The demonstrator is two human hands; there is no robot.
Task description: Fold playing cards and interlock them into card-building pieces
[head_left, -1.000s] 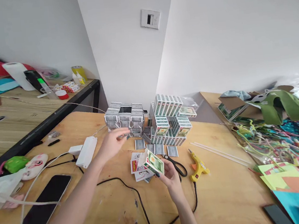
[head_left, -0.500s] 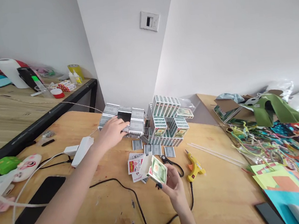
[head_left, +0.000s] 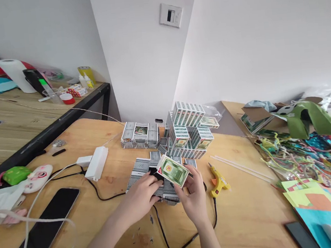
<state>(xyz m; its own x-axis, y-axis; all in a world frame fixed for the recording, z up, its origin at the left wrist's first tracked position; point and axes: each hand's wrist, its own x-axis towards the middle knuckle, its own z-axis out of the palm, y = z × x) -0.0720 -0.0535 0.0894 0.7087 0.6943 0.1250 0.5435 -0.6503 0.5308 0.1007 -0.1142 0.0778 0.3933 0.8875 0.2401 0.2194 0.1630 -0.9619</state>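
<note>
My right hand (head_left: 193, 194) is closed around a green and white playing-card box (head_left: 175, 171), tilted with its printed face up. Closed on the near left side of a block made of grey patterned playing cards (head_left: 142, 166), my left hand (head_left: 147, 192) has its fingertips at the dark gap in the block's middle. The card box partly covers the block's right side. Behind stands a similar grey card block (head_left: 140, 134) with a green picture in its centre. Right of it rises a stack of green card boxes (head_left: 188, 129).
A yellow glue gun (head_left: 218, 179) lies to the right, its black cord looping across the wooden table. Two clear glue sticks (head_left: 241, 167) lie behind it. At left are a black phone (head_left: 46, 227), white cable and white adapter (head_left: 97, 163). Coloured paper (head_left: 313, 207) sits far right.
My left hand has brought a grey card block from the back toward me, over the loose cards and scissors. The green box in my right hand has turned flatter, and its white flap no longer shows.
</note>
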